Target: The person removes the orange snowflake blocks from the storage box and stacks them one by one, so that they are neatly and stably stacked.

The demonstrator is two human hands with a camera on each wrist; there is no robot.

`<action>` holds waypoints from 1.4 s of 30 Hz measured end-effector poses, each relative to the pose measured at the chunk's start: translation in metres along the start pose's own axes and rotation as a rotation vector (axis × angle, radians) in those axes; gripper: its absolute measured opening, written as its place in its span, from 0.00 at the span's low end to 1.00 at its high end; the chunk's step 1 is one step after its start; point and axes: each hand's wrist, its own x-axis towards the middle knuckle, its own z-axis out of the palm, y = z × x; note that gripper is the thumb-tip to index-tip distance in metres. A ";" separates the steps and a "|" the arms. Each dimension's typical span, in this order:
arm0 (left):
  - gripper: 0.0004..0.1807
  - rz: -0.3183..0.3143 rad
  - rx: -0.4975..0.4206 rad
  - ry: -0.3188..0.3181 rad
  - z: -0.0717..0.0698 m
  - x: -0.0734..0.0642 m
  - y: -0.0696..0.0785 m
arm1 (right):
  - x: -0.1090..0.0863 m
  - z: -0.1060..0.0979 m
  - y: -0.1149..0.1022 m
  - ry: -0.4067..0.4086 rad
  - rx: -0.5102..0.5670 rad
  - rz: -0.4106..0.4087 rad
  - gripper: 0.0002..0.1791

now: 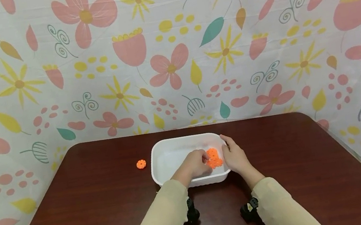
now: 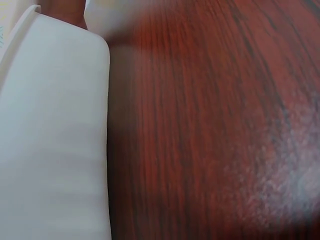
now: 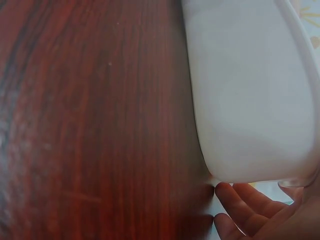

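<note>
A white plastic basin (image 1: pixel 170 161) sits on the table, with a small heap of orange notched plastic discs (image 1: pixel 214 158) at its right end. My left hand (image 1: pixel 195 164) reaches over the near rim into the basin, fingers bent, fingertips right at the heap's left edge. I cannot tell whether a disc is between them. My right hand (image 1: pixel 236 157) grips the basin's right end, thumb at the rim. In the right wrist view, its fingers (image 3: pixel 250 205) lie along the outside of the end wall. The left wrist view shows the basin's outer wall (image 2: pixel 55 125), not the left fingers.
One loose orange disc (image 1: pixel 141 164) lies on the dark wooden table (image 1: pixel 102 203), just left of the basin. Behind the table's far edge hangs a flower-patterned cloth (image 1: pixel 178 101). Each wrist carries a small black camera.
</note>
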 end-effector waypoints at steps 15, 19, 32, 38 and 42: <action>0.14 -0.036 0.041 -0.014 0.002 0.003 0.000 | 0.002 0.001 0.001 0.007 -0.004 -0.014 0.26; 0.13 -0.027 -0.021 0.008 0.002 -0.001 0.001 | 0.000 0.001 0.003 0.006 -0.002 -0.010 0.26; 0.08 -0.043 -0.208 0.030 -0.003 -0.002 0.000 | 0.001 0.000 0.004 -0.002 -0.011 -0.017 0.26; 0.07 -0.086 -0.381 0.041 -0.006 -0.005 -0.002 | 0.001 0.000 0.003 -0.017 0.008 0.007 0.26; 0.06 -0.087 -0.425 0.052 -0.010 -0.007 -0.002 | 0.000 0.000 0.002 -0.022 0.008 0.011 0.26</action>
